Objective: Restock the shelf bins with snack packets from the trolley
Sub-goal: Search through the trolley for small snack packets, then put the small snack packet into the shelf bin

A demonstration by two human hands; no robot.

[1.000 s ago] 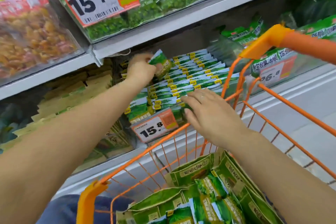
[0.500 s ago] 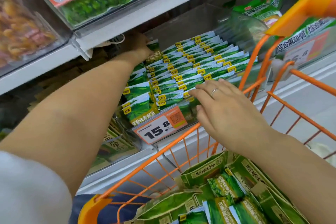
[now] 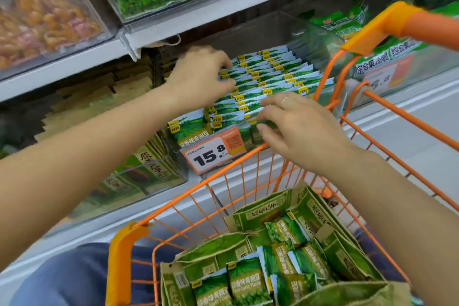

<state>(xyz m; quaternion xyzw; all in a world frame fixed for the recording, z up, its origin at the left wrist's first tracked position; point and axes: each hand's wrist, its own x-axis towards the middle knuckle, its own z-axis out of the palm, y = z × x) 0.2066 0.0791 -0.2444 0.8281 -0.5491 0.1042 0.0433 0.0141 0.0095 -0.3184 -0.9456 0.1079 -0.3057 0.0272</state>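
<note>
Your left hand (image 3: 201, 74) pinches upright green snack packets (image 3: 268, 77) in the clear plastic bin (image 3: 320, 40); your right hand (image 3: 298, 126) hovers, fingers loosely spread, holding nothing.

The orange price tag (image 3: 215, 151) at frame centre reads "15.8". A packet (image 3: 248, 288) at the bottom, in the trolley, reads "Garlic Flavor". Other printing is Chinese or blurred.

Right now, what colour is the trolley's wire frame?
Orange, as the head view shows: the trolley has orange wires and handles.
</note>
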